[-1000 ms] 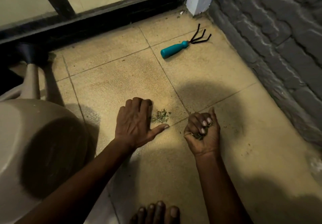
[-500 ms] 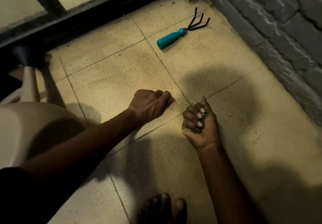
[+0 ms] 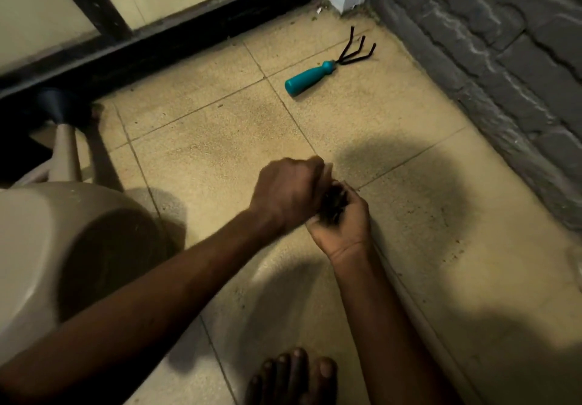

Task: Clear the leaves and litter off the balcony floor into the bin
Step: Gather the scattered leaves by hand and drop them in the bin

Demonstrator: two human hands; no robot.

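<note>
Over the tan tiled floor (image 3: pixel 204 146) my right hand (image 3: pixel 345 231) is turned palm up and cupped around a dark clump of leaf bits (image 3: pixel 335 204). My left hand (image 3: pixel 285 193) comes in from the left with its fingers curled, pressed against the right palm on top of that clump. What the left fingers hold is hidden. A small scrap of litter (image 3: pixel 318 11) lies by the base of the white post at the far edge.
A teal-handled hand rake (image 3: pixel 310 78) lies on the tiles ahead. A grey brick wall (image 3: pixel 504 73) runs along the right and a black door frame (image 3: pixel 157 42) along the back. A beige plastic object (image 3: pixel 47 247) stands at left. My toes (image 3: pixel 293 376) show at the bottom.
My left hand closed over the small leaf pile on the floor, then swung right onto my cupped right palm. The pile is gone from the tile.
</note>
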